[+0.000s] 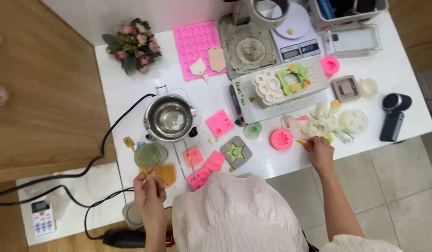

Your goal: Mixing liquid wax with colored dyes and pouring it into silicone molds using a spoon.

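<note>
The right hand, at the lower right of the frame, is pinching a thin yellow stick between its fingertips and is pointing the tip toward a round pink mould lying just to its left on the white surface. The left hand, at the lower left, is closing its fingers around something small and pale that is too tiny to name, and it is hovering just below a greenish glass cup and beside an orange slab. Outward from there, a metal melting pot with a black cord is sitting above the cup, with pale pieces lying inside it that are looking not yet melted. Several small pink moulds and a grey mould holding a green star are lying along the lower middle of the surface; the star is looking already poured and set, as are the yellow and white pieces resting on the white box higher up. A pink tray mould, a digital scale and a bunch of flowers are standing toward the top. I judge the work to be partway along: some castings are finished, while the pink moulds nearest the person are appearing unfilled.
</note>
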